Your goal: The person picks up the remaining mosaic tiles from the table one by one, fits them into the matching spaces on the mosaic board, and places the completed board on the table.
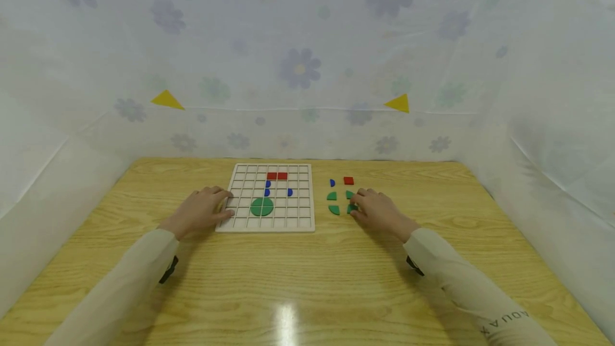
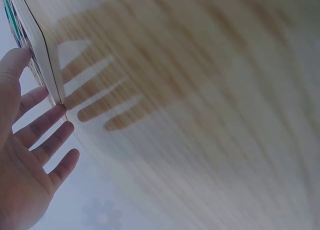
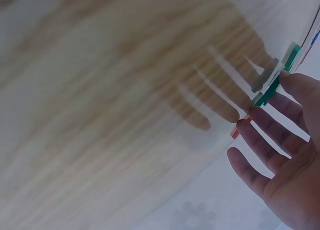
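Note:
A white square grid board (image 1: 300,223) lies on the table, with two red squares (image 1: 277,176), three blue half-discs (image 1: 290,193) and a green disc (image 1: 261,207) on it. My left hand (image 1: 204,208) touches the board's left edge, thumb and fingertips at the rim (image 2: 45,50); the fingers look relaxed and spread in the left wrist view. Right of the board, my right hand (image 1: 377,211) rests its fingertips at two green quarter-discs (image 1: 349,195), partly covering them. In the right wrist view its fingers are extended beside a green piece (image 3: 270,92).
Two more green quarter-discs (image 1: 332,196) lie between the board and my right hand. Behind them are a blue half-disc (image 1: 332,182) and a red square (image 1: 348,180). The wooden table (image 1: 288,271) is enclosed by a flowered curtain (image 1: 298,127) with two yellow triangles (image 1: 399,103).

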`<action>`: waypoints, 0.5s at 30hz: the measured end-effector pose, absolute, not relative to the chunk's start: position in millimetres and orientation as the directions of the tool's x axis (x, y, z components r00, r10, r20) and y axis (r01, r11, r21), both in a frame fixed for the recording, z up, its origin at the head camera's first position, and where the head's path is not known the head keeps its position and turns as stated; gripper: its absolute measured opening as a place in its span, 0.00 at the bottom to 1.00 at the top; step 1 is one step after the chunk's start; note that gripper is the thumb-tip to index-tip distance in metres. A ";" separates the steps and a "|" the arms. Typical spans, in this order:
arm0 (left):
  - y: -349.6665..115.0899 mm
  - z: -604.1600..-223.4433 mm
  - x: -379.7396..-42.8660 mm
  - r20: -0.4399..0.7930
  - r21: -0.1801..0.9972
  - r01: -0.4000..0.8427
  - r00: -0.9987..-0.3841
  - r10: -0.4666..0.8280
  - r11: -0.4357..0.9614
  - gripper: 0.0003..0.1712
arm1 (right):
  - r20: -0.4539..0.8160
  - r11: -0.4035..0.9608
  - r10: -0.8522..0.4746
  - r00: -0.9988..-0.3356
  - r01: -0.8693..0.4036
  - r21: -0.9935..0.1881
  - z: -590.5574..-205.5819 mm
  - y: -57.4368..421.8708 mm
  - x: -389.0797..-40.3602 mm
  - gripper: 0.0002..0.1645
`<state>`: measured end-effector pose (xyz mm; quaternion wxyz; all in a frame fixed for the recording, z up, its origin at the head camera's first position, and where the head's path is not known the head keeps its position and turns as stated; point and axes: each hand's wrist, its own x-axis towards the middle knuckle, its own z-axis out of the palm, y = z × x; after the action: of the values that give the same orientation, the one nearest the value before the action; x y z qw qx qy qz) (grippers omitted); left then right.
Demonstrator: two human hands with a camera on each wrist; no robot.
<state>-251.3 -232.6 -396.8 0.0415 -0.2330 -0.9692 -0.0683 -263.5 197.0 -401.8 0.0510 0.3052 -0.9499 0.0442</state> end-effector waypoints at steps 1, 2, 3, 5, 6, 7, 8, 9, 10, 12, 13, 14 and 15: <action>-232.7 -397.1 -251.7 0.110 0.115 0.456 -0.889 0.445 0.882 0.28 | 0.122 0.809 -0.576 -0.808 -0.585 -0.054 -401.6 196.7 -263.8 0.13; -232.6 -397.2 -251.9 0.108 0.116 0.456 -0.889 0.445 0.883 0.29 | 0.122 0.808 -0.577 -0.807 -0.586 -0.054 -401.3 196.4 -264.2 0.13; -232.6 -397.7 -252.1 0.106 0.117 0.454 -0.890 0.444 0.883 0.29 | 0.122 0.808 -0.579 -0.806 -0.588 -0.051 -401.1 195.9 -264.8 0.13; -232.6 -398.5 -252.7 0.102 0.122 0.450 -0.892 0.440 0.885 0.29 | 0.127 0.803 -0.585 -0.801 -0.594 -0.046 -399.9 194.5 -265.6 0.13; -232.4 -398.8 -252.7 0.100 0.126 0.448 -0.894 0.438 0.885 0.29 | 0.130 0.801 -0.588 -0.798 -0.597 -0.041 -399.2 193.5 -266.2 0.13; -232.4 -399.1 -253.0 0.100 0.126 0.446 -0.895 0.436 0.886 0.29 | 0.135 0.799 -0.592 -0.795 -0.601 -0.033 -398.6 192.4 -266.9 0.13; -232.3 -399.2 -253.0 0.100 0.128 0.444 -0.895 0.434 0.887 0.29 | 0.141 0.796 -0.596 -0.791 -0.605 -0.029 -397.7 191.0 -267.4 0.12; -232.2 -399.3 -253.0 0.099 0.130 0.443 -0.896 0.433 0.887 0.29 | 0.150 0.791 -0.602 -0.785 -0.611 -0.022 -396.8 189.5 -267.9 0.12; -232.3 -399.3 -253.0 0.098 0.131 0.442 -0.897 0.432 0.888 0.29 | 0.156 0.787 -0.607 -0.779 -0.617 -0.018 -395.6 187.7 -268.5 0.12; -232.2 -399.2 -252.8 0.097 0.131 0.440 -0.897 0.430 0.888 0.30 | 0.169 0.777 -0.618 -0.767 -0.629 -0.011 -392.7 183.7 -269.6 0.11; -232.2 -399.1 -252.7 0.096 0.129 0.439 -0.898 0.429 0.889 0.30 | 0.177 0.772 -0.625 -0.761 -0.636 -0.008 -390.9 181.6 -270.0 0.11; -232.1 -399.1 -252.8 0.097 0.128 0.438 -0.898 0.428 0.890 0.30 | 0.182 0.766 -0.631 -0.754 -0.642 -0.006 -389.1 179.2 -270.4 0.11; -231.9 -398.9 -252.8 0.097 0.126 0.438 -0.898 0.428 0.890 0.30 | 0.185 0.761 -0.638 -0.748 -0.648 0.005 -387.7 176.9 -271.2 0.12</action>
<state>-252.8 -231.9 -398.9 0.0331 -0.2229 -0.9716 -0.0726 -271.2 176.9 -387.7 0.0881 0.3440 -0.9343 0.0299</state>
